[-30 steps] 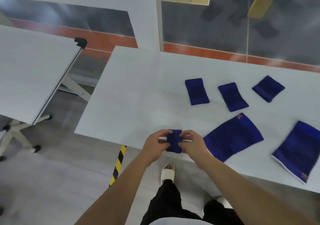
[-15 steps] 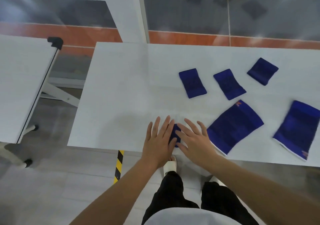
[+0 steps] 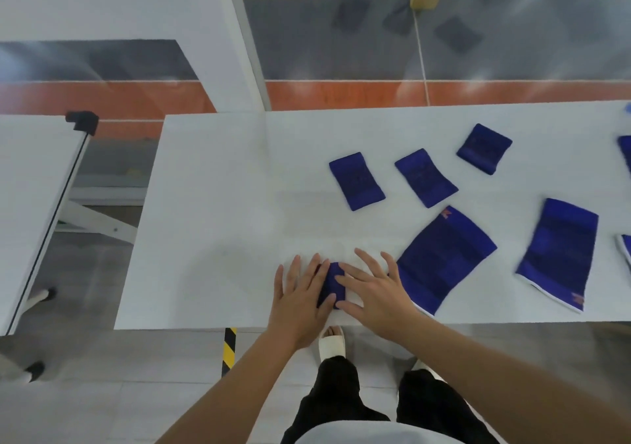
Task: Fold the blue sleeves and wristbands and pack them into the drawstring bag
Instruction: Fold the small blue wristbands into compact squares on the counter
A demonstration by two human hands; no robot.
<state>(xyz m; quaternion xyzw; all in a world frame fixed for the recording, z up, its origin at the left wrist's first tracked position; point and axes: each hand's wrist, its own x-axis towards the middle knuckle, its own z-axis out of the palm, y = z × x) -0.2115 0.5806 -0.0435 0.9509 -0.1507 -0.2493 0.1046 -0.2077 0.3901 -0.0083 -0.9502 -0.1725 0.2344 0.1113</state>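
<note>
Since a second ago we have brought the small dark-blue knitted wristband down from a two-handed pinch at the near edge onto the white surface, and both hands now lie flat on it. Our left hand covers its left side and our right hand its right side; the fingers of both are spread and extended, pressing down rather than gripping anything. Only a narrow strip of the band shows between them, close to the near edge of the surface.

We judge this to be the flattening of a fold just made, on the first of the small pieces. Three more flat blue wristbands lie toward the far edge: one in the middle, one right of it, one further right. Two larger blue elastic sleeves lie nearer: one just beside our right hand, another toward the right edge. More blue fabric is cut off at the right border. The drawstring bag is not in view.

Next we would need to lift the palms without letting the springy knit unfold, set it aside, and reach for the nearest unfolded piece.
</note>
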